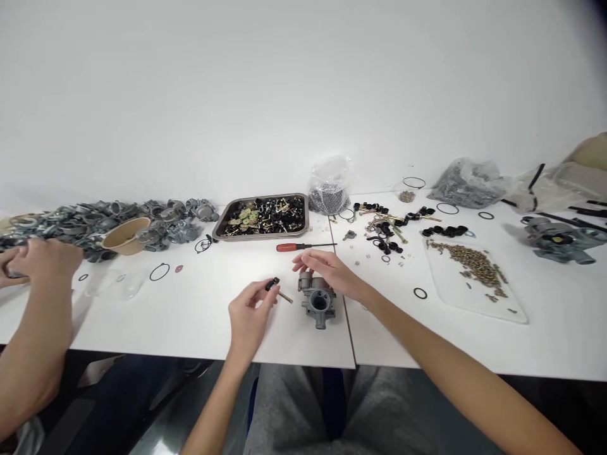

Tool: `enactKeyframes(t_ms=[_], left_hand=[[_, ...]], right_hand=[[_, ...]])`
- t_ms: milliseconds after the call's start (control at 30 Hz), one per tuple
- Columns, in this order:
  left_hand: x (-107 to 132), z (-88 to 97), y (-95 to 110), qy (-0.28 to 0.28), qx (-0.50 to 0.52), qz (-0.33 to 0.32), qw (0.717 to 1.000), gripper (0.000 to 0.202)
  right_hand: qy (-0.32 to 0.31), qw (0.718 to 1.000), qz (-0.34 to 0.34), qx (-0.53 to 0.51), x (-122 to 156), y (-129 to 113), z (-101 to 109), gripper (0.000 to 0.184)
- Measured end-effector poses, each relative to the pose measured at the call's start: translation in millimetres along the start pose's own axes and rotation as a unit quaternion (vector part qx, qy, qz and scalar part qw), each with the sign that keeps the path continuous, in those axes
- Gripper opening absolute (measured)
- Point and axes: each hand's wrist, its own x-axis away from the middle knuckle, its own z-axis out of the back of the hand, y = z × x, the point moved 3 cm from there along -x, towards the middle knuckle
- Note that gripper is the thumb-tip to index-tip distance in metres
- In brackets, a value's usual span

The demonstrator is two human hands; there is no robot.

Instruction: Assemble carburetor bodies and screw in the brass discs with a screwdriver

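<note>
My left hand (249,313) pinches a small black-headed brass screw part (277,289) between thumb and fingertips, just left of a grey metal carburetor body (317,299) standing on the white table (199,316). My right hand (327,270) rests over the top and right side of that body, fingers stretched out across it. A red-handled screwdriver (296,247) lies on the table just beyond my right hand.
A metal tray (262,217) of black and brass parts sits behind. Grey castings (109,221) and a tan bowl (126,235) lie at left, where another person's hands (33,262) work. Brass screws on a clear sheet (474,265), black caps, O-rings and bags lie at right.
</note>
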Motion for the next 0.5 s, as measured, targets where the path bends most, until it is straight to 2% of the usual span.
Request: enactKeyframes(t_ms=[133, 300, 500], left_hand=[[16, -15.5, -7, -0.013, 0.007, 0.052, 0.999, 0.027], [12, -23.1, -3, -0.005, 0.033, 0.066, 0.997, 0.030], [10, -26.4, -4, 0.000, 0.034, 0.075, 0.997, 0.032]], right_hand=[[-0.032, 0.999, -0.012, -0.010, 3, 4, -12, 0.040], [-0.020, 0.999, -0.010, 0.027, 2, 3, -11, 0.039], [-0.008, 1.000, -0.004, 0.000, -1, 5, -13, 0.041]])
